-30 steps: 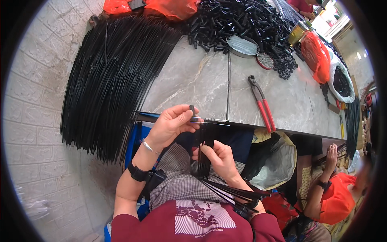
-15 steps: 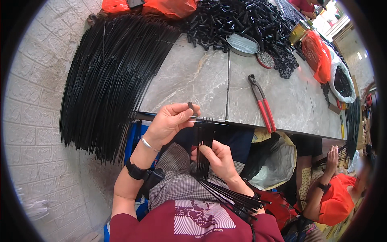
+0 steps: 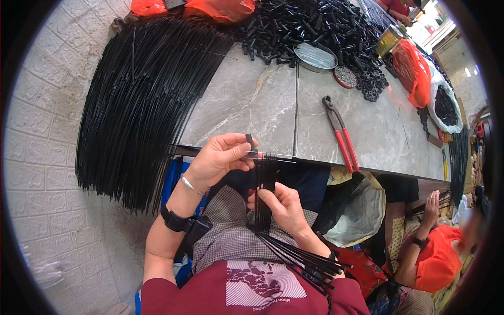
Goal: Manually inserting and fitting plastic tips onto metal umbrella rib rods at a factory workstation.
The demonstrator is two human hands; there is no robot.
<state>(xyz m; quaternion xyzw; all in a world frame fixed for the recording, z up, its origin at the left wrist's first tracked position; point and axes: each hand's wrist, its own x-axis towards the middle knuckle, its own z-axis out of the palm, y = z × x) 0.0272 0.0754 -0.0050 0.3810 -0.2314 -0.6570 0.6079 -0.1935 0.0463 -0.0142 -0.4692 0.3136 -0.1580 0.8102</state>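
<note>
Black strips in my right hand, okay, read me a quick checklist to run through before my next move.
1. Left hand gripping the small black piece: ok, thumb and fingers pinch it.
2. Right hand holding the black strips: ok, below their upper ends.
3. Thin rod through every strip: cannot tell; it crosses near their tops, but the detail is too small.
4. Lower ends kept together: not ok, they fan out toward your right forearm.
5. Red-handled pliers clear of both hands: ok, lying on the table.
</note>
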